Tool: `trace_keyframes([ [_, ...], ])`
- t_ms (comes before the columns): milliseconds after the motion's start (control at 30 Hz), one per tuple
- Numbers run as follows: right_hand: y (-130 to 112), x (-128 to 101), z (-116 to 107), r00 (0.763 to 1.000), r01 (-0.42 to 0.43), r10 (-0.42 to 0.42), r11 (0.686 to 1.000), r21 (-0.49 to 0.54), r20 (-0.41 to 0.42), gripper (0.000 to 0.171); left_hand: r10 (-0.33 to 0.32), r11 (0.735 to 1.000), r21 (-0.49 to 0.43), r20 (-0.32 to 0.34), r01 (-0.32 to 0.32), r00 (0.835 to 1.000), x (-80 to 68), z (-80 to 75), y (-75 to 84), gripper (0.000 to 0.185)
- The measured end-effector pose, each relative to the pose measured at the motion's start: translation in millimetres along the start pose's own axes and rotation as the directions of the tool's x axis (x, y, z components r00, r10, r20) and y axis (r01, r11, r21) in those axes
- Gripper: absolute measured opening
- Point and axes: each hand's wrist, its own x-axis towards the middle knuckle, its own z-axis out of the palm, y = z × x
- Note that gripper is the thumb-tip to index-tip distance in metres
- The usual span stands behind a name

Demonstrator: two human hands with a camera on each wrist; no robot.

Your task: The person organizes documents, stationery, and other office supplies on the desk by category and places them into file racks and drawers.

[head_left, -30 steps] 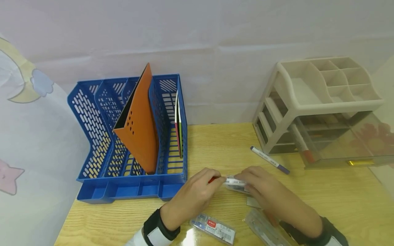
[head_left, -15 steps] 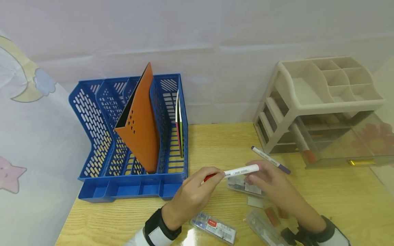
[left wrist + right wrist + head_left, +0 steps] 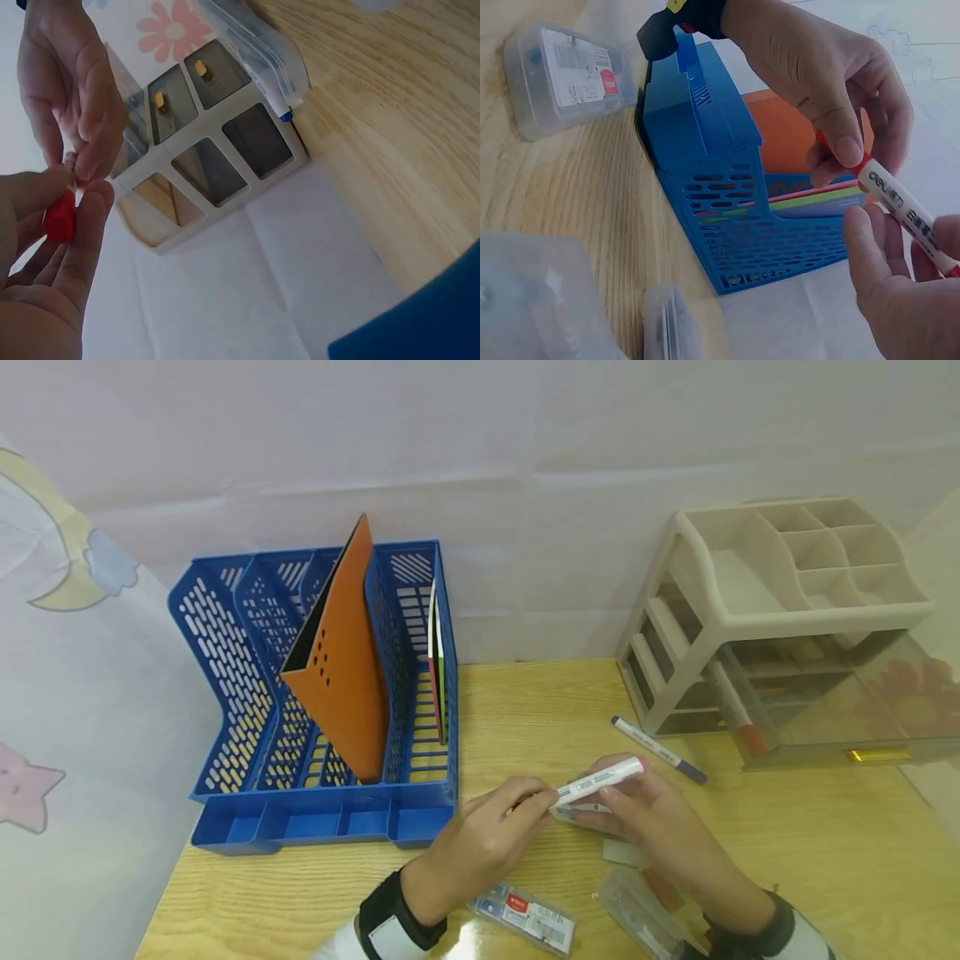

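Change: since half a second ago both hands have drawn closer on the marker, whose far end now tilts up.
Left hand [image 3: 480,843]: right of the blue file rack [image 3: 315,693], its grip pinches the red cap end.
Marker [image 3: 600,779]: white barrel, held above the counter [image 3: 825,860].
Right hand [image 3: 660,827]: right of the rack, fingers pinching the barrel.
Risk: a sudden cap release may jerk the marker toward the purple pen [image 3: 657,749].

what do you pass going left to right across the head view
blue file rack → orange folder → left hand → white marker → blue-capped pen → beige drawer organizer
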Motion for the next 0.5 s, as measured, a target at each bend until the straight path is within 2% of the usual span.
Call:
trace_keyframes([
  [200, -0.7, 0.3, 4.1, 0.996, 0.085, -0.086, 0.996, -0.018, -0.035, 0.029, 0.019, 0.998, 0.060, 0.076, -0.024, 0.997, -1.2, 0.9, 1.6, 0.030],
  [333, -5.9, -5.1, 6.3, 0.985, 0.119, -0.131, 0.987, -0.108, -0.109, 0.029, 0.019, 0.995, 0.094, 0.094, -0.028, 0.995, 0.6, -1.7, 1.2, 0.035],
  [500, -19.2, -12.2, 2.9, 0.972, 0.172, -0.197, 0.967, -0.187, -0.125, 0.035, 0.033, 0.990, 0.131, 0.098, -0.046, 0.995, 3.2, -9.1, -2.7, 0.046],
])
